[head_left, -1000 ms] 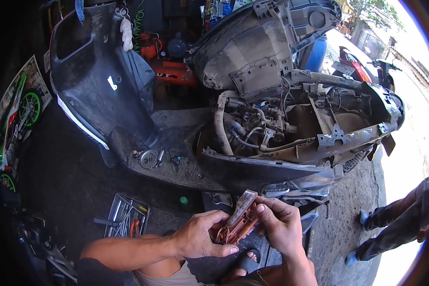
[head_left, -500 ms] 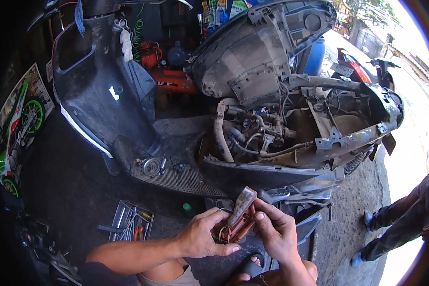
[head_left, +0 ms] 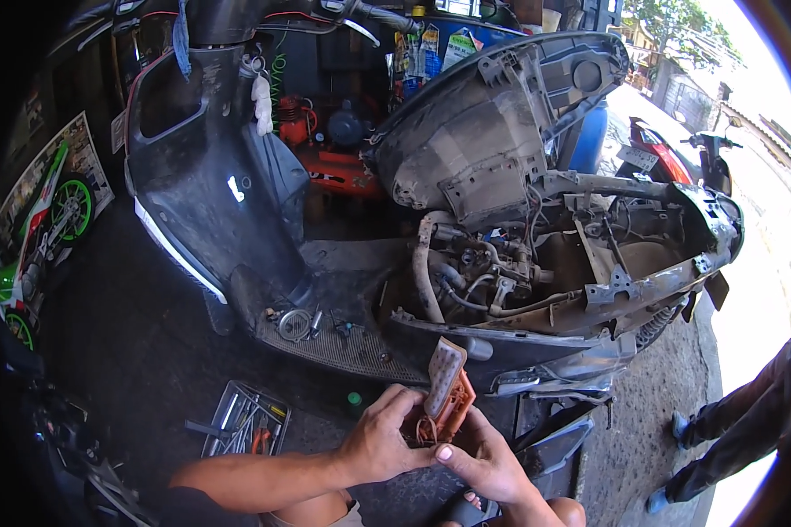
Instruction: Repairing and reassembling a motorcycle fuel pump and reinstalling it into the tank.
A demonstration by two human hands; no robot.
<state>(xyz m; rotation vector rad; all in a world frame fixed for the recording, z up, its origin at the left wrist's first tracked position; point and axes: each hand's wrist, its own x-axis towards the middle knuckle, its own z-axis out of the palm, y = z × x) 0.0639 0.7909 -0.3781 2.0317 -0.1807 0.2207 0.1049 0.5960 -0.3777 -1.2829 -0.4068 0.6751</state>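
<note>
Both of my hands hold a small orange plastic part (head_left: 448, 395) with a pale flat face and a curl of thin wire at its lower end. My left hand (head_left: 382, 439) grips it from the left side. My right hand (head_left: 483, 457) supports it from below and the right, thumb pressed near the wire. The part is tilted, its top leaning toward a stripped scooter (head_left: 518, 255) right in front of me, whose seat bucket (head_left: 492, 123) is raised and whose engine bay wiring and hoses are exposed.
An open tray of hand tools (head_left: 246, 422) lies on the dark floor at lower left. Small loose parts (head_left: 308, 323) sit on the scooter's footboard. A red compressor (head_left: 325, 149) stands behind. Another person's legs (head_left: 738, 430) stand at the right, near a parked red motorbike (head_left: 659, 149).
The orange part has been turned more upright in my hands, and both hands have shifted a little to the right and down in view. The view has also moved slightly closer to the scooter.
</note>
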